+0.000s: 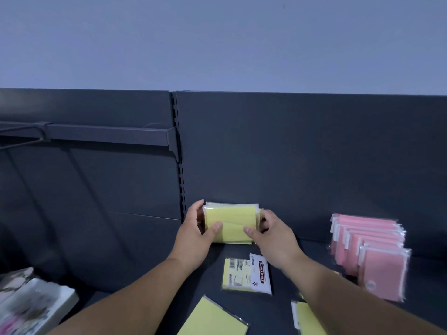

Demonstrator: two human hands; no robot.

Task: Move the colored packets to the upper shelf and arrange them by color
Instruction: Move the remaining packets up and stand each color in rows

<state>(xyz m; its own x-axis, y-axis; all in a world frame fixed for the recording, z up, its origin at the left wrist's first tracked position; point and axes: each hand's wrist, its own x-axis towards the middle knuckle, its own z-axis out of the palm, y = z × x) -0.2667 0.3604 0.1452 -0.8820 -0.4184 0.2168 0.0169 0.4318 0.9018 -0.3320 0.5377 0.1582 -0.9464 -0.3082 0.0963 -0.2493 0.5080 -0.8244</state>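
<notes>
We've got the pink packets lined up, both our left hand and right hand clamped on the yellow stack, three loose yellow packets left.

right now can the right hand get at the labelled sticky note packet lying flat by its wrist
Probably yes, once it lets go. The right hand is pinching the yellow stack with the left hand, but the labelled packet lies uncovered on the shelf beside its wrist.
</notes>
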